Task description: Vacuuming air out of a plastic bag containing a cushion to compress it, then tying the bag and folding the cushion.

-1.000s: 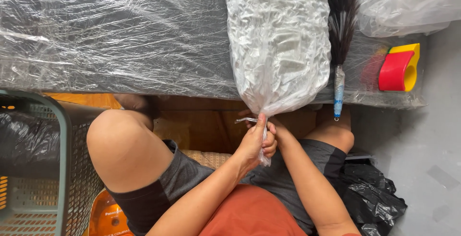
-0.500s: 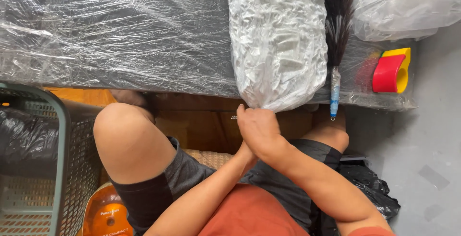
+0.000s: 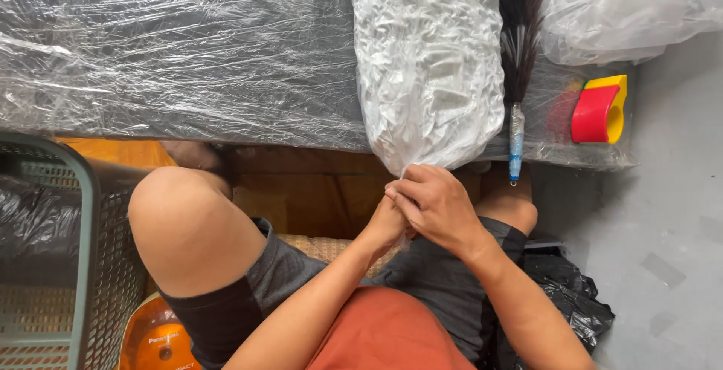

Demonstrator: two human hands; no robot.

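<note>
Both hands are pinching the gathered neck of the white filled plastic bag (image 3: pixel 429 61): right hand (image 3: pixel 440 206) covering left hand (image 3: pixel 388 223), while the bag is lying just beyond them on the wrapped table (image 3: pixel 188 53).

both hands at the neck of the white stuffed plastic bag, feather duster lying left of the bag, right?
Not quite: the feather duster lies right of the white bag, not left, per the head view. Both hands, left hand and right hand, are at the bag's neck.

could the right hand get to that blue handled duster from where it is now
Probably yes. The right hand is busy at the neck of the white bag with the left hand, but the duster lies just beside it, nothing between.
</note>
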